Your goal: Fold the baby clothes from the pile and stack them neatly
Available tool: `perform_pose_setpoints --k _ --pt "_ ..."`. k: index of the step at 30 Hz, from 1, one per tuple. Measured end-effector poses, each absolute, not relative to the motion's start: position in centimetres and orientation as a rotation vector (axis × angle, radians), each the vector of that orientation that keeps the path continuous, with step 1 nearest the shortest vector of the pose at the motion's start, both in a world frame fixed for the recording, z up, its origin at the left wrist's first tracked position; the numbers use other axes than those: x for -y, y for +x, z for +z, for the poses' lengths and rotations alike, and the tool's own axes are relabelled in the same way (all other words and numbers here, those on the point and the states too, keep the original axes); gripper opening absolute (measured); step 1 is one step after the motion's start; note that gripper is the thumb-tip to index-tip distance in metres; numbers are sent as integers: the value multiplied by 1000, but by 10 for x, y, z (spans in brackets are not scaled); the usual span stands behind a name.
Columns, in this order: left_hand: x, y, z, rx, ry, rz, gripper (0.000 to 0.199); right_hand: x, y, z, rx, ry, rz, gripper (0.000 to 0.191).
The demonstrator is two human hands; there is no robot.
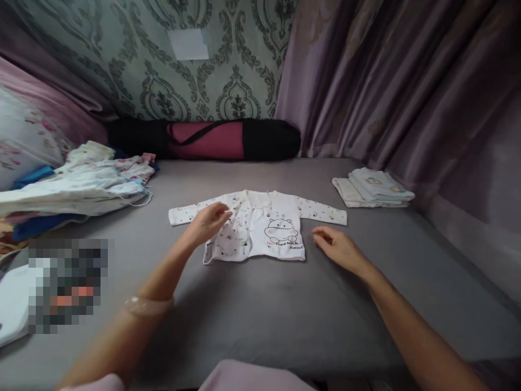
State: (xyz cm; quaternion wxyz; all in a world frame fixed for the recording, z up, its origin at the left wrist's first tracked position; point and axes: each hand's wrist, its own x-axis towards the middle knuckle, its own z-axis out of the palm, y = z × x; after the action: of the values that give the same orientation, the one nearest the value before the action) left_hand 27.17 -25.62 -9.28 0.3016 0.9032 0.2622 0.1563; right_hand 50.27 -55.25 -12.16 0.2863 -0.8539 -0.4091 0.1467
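A small white baby shirt (pixel 277 228) lies spread face up on the grey bed sheet, both sleeves stretched out sideways. Its front has a printed cartoon animal with lettering; the other side and the sleeves carry tiny scattered figures. My left hand (pixel 209 221) hovers over the patterned side, near the base of that sleeve, fingers loosely bent and apart, nothing seen in them. To the shirt's right, just below the other sleeve, my right hand (pixel 336 247) is loosely curled with the thumb apart from the fingers, also holding nothing visible.
Folded baby clothes (pixel 372 188) are stacked at the right. A loose heap of clothes (pixel 93 184) lies at the left, with a blurred-out patch (pixel 69 285) nearer me. A long black and maroon bag (pixel 207 140) lines the wall; curtains (pixel 345 70) hang at the right.
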Motion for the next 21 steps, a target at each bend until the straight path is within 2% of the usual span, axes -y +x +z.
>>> perform_pose_setpoints --k 4,7,10,17,21 --pt "260 205 -108 -931 2304 287 33 557 462 -117 1228 -2301 570 34" --pt "275 178 -119 -953 2177 152 40 556 451 -123 1301 -2372 456 38" --pt "293 173 -124 -936 2166 189 45 551 447 -130 1322 -2432 328 31" --pt "312 199 -127 -879 2218 307 28 539 433 -127 1256 -2503 187 19" --pt "306 201 -134 -835 2431 313 21 538 431 -123 1283 -2506 188 18"
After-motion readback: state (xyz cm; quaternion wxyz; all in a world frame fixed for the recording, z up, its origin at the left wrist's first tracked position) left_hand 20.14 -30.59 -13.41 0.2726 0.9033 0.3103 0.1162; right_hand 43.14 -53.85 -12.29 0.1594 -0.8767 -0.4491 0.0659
